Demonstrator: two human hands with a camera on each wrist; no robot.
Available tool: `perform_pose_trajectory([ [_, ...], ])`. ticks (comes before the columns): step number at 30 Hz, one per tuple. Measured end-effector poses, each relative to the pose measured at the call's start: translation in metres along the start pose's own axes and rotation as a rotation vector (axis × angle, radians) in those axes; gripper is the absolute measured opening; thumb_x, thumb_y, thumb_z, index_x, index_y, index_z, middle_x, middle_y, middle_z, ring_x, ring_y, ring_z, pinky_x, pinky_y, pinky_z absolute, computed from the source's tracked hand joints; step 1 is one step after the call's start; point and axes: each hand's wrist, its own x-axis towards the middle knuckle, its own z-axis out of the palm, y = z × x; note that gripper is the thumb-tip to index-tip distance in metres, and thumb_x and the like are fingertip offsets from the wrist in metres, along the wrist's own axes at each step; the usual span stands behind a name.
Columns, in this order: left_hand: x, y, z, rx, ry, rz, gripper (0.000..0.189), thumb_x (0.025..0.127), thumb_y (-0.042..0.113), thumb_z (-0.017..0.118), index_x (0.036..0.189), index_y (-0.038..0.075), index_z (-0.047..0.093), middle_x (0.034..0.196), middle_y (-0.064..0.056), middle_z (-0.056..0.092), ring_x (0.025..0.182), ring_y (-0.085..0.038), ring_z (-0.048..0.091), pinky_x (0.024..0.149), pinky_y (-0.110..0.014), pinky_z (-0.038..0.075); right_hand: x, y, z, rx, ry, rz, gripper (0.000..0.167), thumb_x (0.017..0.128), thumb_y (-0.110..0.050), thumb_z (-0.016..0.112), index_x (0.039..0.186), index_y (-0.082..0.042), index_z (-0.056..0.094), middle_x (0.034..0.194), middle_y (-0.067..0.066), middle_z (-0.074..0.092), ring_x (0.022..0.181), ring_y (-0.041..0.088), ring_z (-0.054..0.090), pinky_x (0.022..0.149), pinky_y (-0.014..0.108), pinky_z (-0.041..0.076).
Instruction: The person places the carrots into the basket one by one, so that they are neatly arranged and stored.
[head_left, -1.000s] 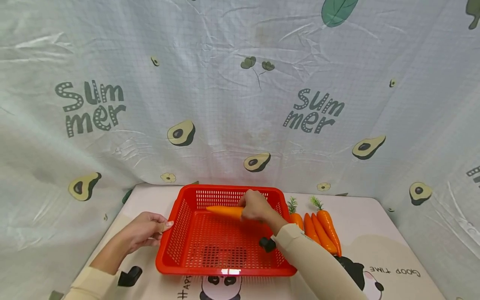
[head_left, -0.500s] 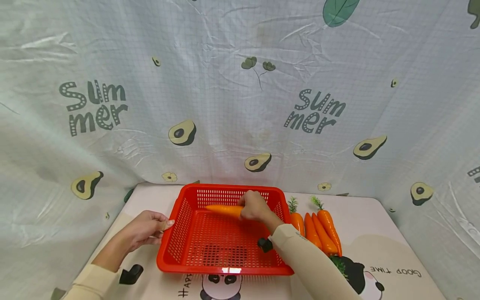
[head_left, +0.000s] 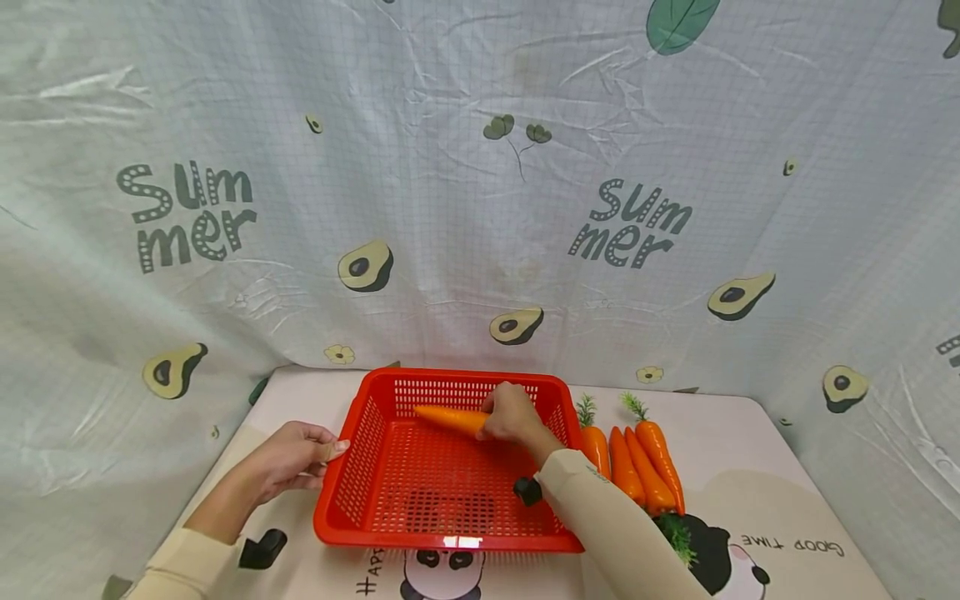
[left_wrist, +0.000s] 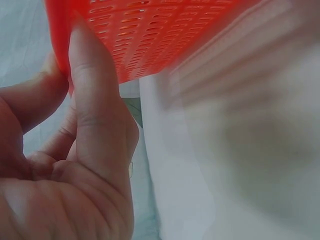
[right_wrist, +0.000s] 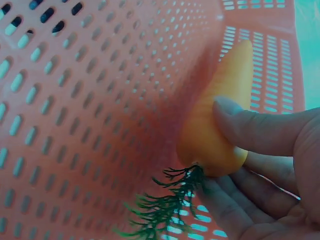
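Note:
A red perforated plastic basket [head_left: 420, 500] sits on the table in the head view. My left hand [head_left: 292, 458] pinches its left rim between thumb and fingers; the left wrist view shows the thumb [left_wrist: 92, 75] against the red wall. Inside the basket, toward the back, my right hand [head_left: 513, 417] holds an orange carrot [head_left: 450, 418] whose tip points left. In the right wrist view the thumb presses on the thick end of the carrot [right_wrist: 220, 120], with fingers underneath. Green feathery leaves [right_wrist: 165, 205] hang from that end.
Several more carrots [head_left: 651, 467] with green tops lie right of the basket, partly behind the right sleeve [head_left: 615, 517]. A panda-printed mat [head_left: 750, 467] covers the table. A printed curtain [head_left: 450, 208] closes off the back and sides.
The carrot's tip has shifted slightly, and the right forearm has moved a little left, uncovering more green leaves beside it. My left hand keeps its grip on the rim.

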Motion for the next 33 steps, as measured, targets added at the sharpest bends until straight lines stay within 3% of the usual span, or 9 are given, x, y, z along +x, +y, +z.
perform_pose_trajectory([
  [10,0.001,0.002,0.002,0.013,0.013,-0.013,0.026,0.104,0.019,0.064,0.115,-0.005,0.063,0.083,-0.004,0.064,0.072,-0.016,0.06,0.064,-0.029,0.061,-0.001,0.006,-0.006,-0.068,0.019,-0.049,0.022,0.077,-0.016,0.093,0.093,-0.006,0.082,0.085,0.006,0.075,0.076,0.02,0.06,0.073,0.033,0.059],
  [18,0.001,0.001,0.001,0.006,0.003,-0.007,0.026,0.104,0.019,0.063,0.114,-0.005,0.064,0.084,-0.004,0.065,0.072,-0.015,0.061,0.065,-0.029,0.061,-0.017,0.011,-0.052,0.036,0.129,-0.085,0.018,0.082,-0.014,0.087,0.097,-0.004,0.083,0.095,0.009,0.08,0.094,0.028,0.071,0.086,0.042,0.061],
  [26,-0.007,-0.001,-0.007,0.002,0.01,-0.009,0.027,0.105,0.019,0.062,0.115,-0.005,0.063,0.084,-0.003,0.066,0.073,-0.015,0.062,0.066,-0.029,0.062,-0.033,0.044,-0.101,0.246,0.182,0.01,0.025,0.09,-0.013,0.08,0.112,-0.001,0.079,0.116,0.018,0.077,0.11,0.036,0.069,0.091,0.047,0.061],
  [33,-0.006,-0.001,0.0,0.022,0.048,0.015,0.03,0.103,0.021,0.066,0.116,-0.006,0.064,0.086,-0.006,0.068,0.073,-0.017,0.063,0.067,-0.031,0.063,-0.06,0.09,-0.133,0.271,0.191,0.089,0.031,0.096,-0.019,0.076,0.12,0.0,0.076,0.125,0.022,0.073,0.114,0.039,0.068,0.097,0.052,0.058],
])
